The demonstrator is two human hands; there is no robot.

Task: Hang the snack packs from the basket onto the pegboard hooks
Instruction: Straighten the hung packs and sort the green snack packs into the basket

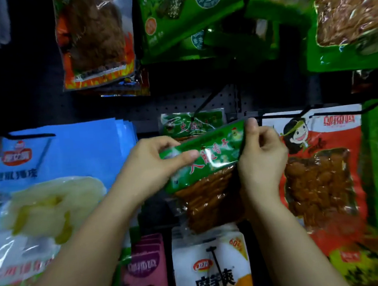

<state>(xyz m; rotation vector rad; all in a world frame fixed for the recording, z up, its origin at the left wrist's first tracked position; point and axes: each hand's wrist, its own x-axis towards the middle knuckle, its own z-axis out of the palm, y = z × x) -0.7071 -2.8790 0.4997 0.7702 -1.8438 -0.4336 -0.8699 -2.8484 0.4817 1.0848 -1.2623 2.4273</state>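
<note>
A green-topped snack pack (209, 163) with brown sticks showing through its clear lower half is held tilted in front of the pegboard (181, 103). My left hand (154, 165) pinches its upper left edge, thumb across the front. My right hand (261, 151) pinches its upper right corner. Just behind it a matching green pack (189, 123) hangs on a black hook (205, 102) that slants down from the board. The basket is out of view.
Blue packs (69, 154) hang at the left, red-and-white packs (322, 168) at the right, green packs (189, 21) and a flame-printed pack (95, 40) above. White (211, 267) and pink packs (145, 269) hang below on their hooks.
</note>
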